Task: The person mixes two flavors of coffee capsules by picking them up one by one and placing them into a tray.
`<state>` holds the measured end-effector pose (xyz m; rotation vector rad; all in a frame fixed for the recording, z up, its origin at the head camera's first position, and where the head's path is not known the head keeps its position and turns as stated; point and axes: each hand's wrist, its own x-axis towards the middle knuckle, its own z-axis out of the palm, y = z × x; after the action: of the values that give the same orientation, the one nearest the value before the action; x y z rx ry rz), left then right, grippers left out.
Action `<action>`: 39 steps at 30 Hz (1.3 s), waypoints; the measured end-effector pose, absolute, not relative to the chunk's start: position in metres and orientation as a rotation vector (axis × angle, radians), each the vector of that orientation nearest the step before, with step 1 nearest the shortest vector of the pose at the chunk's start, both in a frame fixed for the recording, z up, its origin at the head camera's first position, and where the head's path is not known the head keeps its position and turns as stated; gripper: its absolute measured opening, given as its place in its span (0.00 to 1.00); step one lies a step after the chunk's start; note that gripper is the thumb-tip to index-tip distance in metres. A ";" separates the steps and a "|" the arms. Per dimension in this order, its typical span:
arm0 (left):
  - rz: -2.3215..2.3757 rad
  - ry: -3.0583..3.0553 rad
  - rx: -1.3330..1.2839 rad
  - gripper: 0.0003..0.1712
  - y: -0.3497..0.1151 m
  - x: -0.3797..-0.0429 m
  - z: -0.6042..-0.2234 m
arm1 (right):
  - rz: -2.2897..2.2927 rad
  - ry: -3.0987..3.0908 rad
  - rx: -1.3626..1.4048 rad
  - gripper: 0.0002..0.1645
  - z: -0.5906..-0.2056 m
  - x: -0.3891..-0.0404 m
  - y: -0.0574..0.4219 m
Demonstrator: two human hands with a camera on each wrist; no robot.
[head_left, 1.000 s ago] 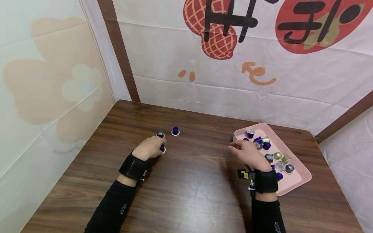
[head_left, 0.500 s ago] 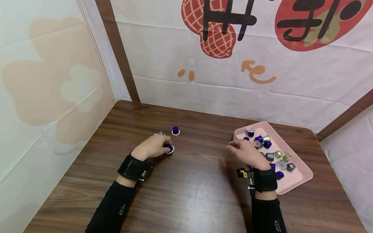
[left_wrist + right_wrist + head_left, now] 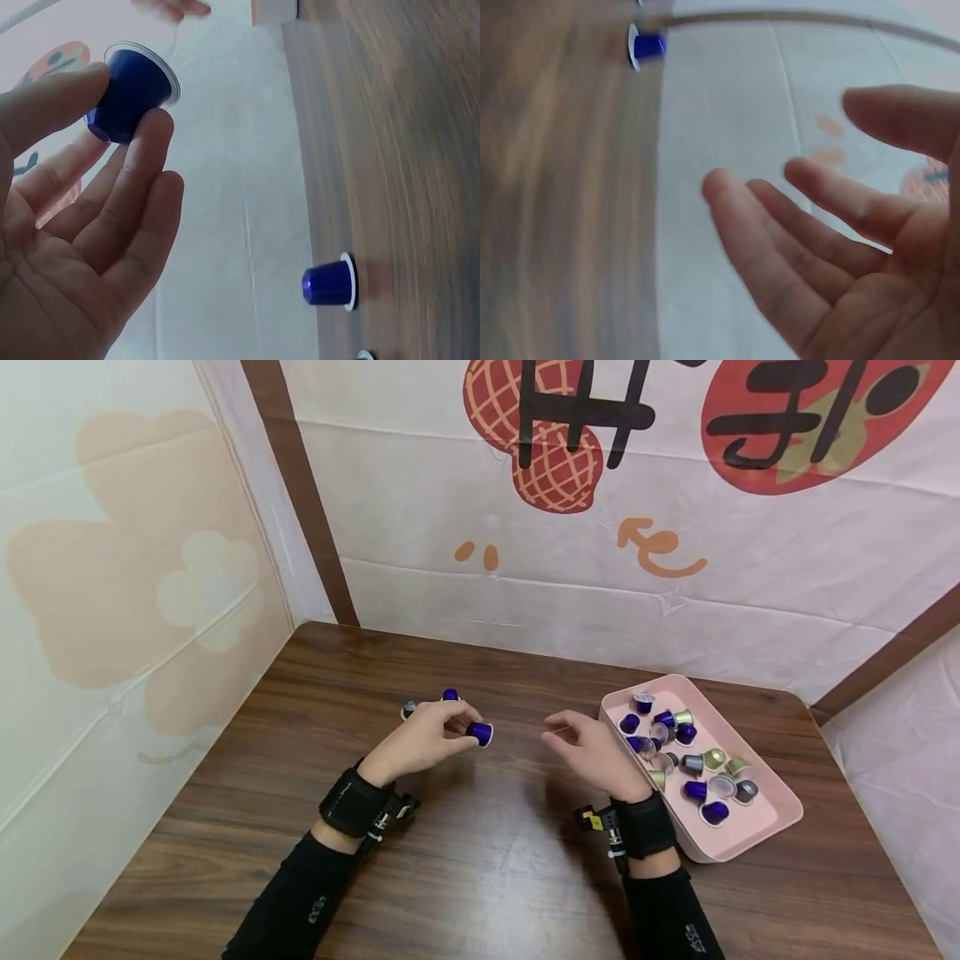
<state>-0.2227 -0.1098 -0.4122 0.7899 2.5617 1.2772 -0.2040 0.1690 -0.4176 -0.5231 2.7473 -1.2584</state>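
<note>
My left hand (image 3: 420, 739) pinches a dark blue coffee capsule (image 3: 480, 734) between thumb and fingers above the table. In the left wrist view that capsule (image 3: 133, 90) is tilted, its pale rim toward the upper right. My right hand (image 3: 596, 752) is left of the pink tray, its fingers loosely bent with nothing between them; the right wrist view shows the same hand (image 3: 855, 262) bare. Beyond my left hand, a blue capsule (image 3: 450, 694) and a grey one (image 3: 408, 708) stand on the table, the blue one partly hidden by my fingers.
The pink tray (image 3: 772, 810) stands on the right of the wooden table (image 3: 480, 877). Several blue, green and grey capsules lie scattered in it. A printed fabric wall (image 3: 420, 593) rises behind the table, and another hangs at the left.
My left hand has picked the blue capsule off the table and brought it rightward. My right hand has moved left, off the tray's edge, toward it.
</note>
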 end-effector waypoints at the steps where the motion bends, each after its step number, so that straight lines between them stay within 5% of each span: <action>1: 1.289 2.555 0.799 0.13 -0.108 -0.222 -0.413 | -1.284 2.723 -0.541 0.19 -0.419 -0.203 0.164; 11: 1.410 2.454 0.898 0.12 -0.091 -0.218 -0.416 | -1.687 2.284 -0.532 0.27 -0.429 -0.195 0.137; 18: 1.453 2.417 0.958 0.13 -0.087 -0.217 -0.414 | -1.798 2.125 -0.506 0.21 -0.427 -0.194 0.132; 39: 1.230 2.591 0.910 0.12 -0.112 -0.214 -0.397 | -1.060 2.851 -0.605 0.14 -0.376 -0.179 0.214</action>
<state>-0.2140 -0.1123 -0.3966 0.9101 2.5913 1.2304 -0.1792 0.2136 -0.3762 -0.6048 2.8507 -1.0601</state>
